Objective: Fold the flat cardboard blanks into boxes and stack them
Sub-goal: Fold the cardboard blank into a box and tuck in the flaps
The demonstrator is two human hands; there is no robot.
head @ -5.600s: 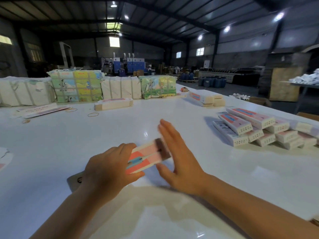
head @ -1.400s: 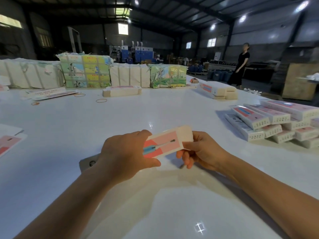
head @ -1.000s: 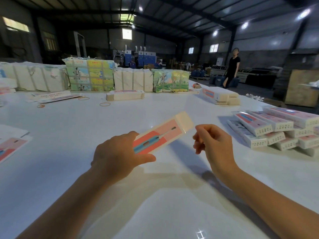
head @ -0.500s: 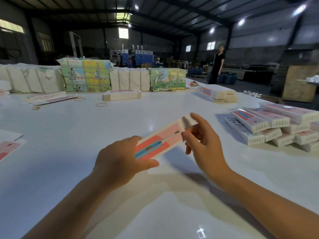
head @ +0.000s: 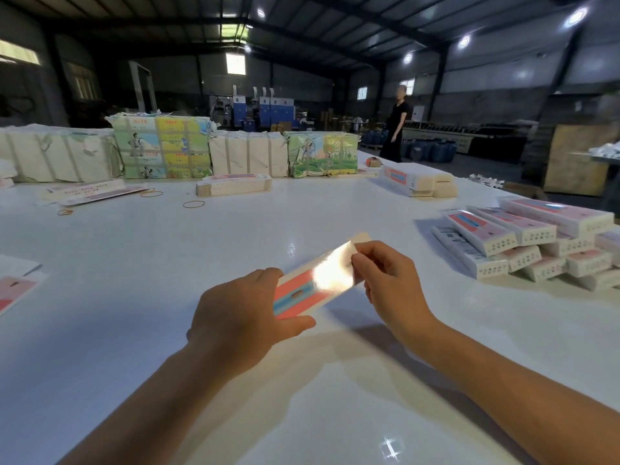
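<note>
A long pink, blue and white carton [head: 312,283] is held above the white table [head: 235,236], slanting up to the right, with glare on its top face. My left hand [head: 241,317] grips its near end, thumb underneath. My right hand [head: 385,280] pinches the far end with curled fingers. A pile of folded cartons [head: 530,243] of the same print lies on the table at the right. A bundle of flat blanks [head: 233,184] lies further back in the middle.
Wrapped packs [head: 161,151] line the table's far edge. Loose blanks [head: 90,193] and rubber bands [head: 193,204] lie at the back left, another blank [head: 13,290] at the left edge. More cartons [head: 419,179] sit back right. A person [head: 397,125] stands beyond the table.
My right hand left the carton's far end a second ago, then came back and now pinches it. The carton's top face has tilted and catches glare. The person behind has walked.
</note>
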